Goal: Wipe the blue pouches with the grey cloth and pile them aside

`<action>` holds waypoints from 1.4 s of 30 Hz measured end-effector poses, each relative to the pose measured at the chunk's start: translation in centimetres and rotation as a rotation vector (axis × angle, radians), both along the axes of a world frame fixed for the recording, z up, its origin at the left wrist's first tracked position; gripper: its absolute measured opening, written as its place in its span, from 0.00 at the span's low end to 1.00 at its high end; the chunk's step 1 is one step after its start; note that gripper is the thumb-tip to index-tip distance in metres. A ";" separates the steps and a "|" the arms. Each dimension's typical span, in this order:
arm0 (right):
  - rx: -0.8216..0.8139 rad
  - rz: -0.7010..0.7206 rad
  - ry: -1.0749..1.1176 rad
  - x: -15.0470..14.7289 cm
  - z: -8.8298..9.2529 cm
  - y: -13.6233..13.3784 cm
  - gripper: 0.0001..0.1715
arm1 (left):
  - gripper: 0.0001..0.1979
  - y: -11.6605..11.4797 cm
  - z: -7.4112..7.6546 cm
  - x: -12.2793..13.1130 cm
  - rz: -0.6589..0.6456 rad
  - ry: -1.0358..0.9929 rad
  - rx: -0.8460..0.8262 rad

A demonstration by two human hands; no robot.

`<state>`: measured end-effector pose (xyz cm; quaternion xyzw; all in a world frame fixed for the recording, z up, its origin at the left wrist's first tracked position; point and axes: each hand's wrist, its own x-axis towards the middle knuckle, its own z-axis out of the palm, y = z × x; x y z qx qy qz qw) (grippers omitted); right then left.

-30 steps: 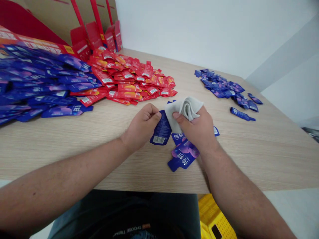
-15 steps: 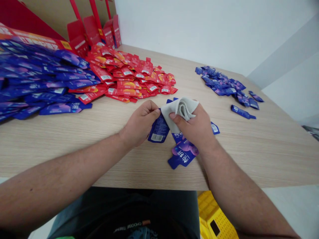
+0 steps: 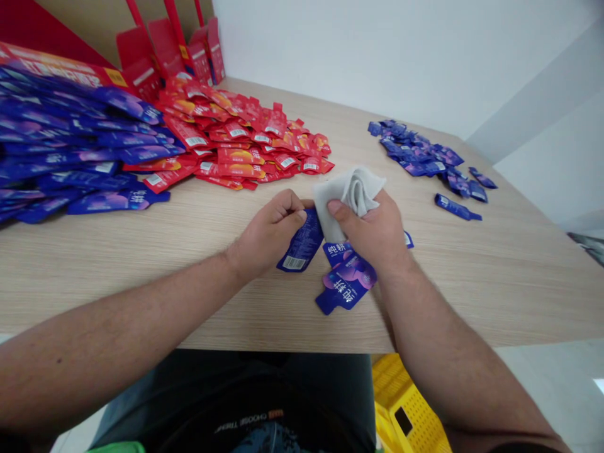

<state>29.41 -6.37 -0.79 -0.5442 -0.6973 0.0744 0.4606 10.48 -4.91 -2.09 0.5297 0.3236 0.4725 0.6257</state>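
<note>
Between thumb and fingers, my left hand (image 3: 271, 234) pinches the top of a blue pouch (image 3: 302, 245), its barcode end hanging toward me. My right hand (image 3: 375, 233) is closed on a folded pale grey cloth (image 3: 352, 192), thumb pressed on top. The cloth's left edge is right beside the held pouch; whether they touch I cannot tell. Below my right hand, blue and purple pouches (image 3: 346, 286) lie overlapping on the table. Another blue pouch (image 3: 408, 240) shows partly past my right wrist.
A large heap of blue pouches (image 3: 85, 151) lies on the left, next to a heap of red pouches (image 3: 245, 141). Red cartons (image 3: 165, 50) stand behind. A smaller blue pile (image 3: 419, 154) is at the far right. A yellow basket (image 3: 410, 402) sits below the table edge.
My right hand and the cloth have shifted slightly up and right, away from my left hand. More of the held pouch now shows. The camera view has shifted slightly.
</note>
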 end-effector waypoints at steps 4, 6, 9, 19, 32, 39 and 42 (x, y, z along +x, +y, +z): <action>-0.088 0.264 -0.176 -1.4 -0.3 -0.6 0.18 | 0.09 0.6 0.1 0.2 0.140 -0.113 -0.246; -0.088 0.309 -0.228 -1.9 -0.4 -0.8 0.15 | 0.09 1.0 0.3 0.2 0.186 -0.139 -0.303; -0.047 0.252 -0.255 -2.3 -0.6 -1.0 0.14 | 0.09 1.2 0.7 0.0 0.209 -0.155 -0.333; -0.062 0.341 -0.357 -2.7 -0.8 -1.4 0.11 | 0.09 0.7 1.2 0.0 0.197 -0.150 -0.334; -0.026 0.170 -0.269 -1.1 -0.1 -0.6 0.15 | 0.09 1.5 0.9 -0.1 0.183 -0.177 -0.248; 0.061 -0.038 -0.082 1.2 0.0 1.0 0.21 | 0.09 0.1 -0.1 0.3 -0.013 -0.054 -0.168; 0.015 0.013 -0.114 0.7 -0.2 0.7 0.21 | 0.08 0.5 0.0 0.3 0.070 -0.054 -0.222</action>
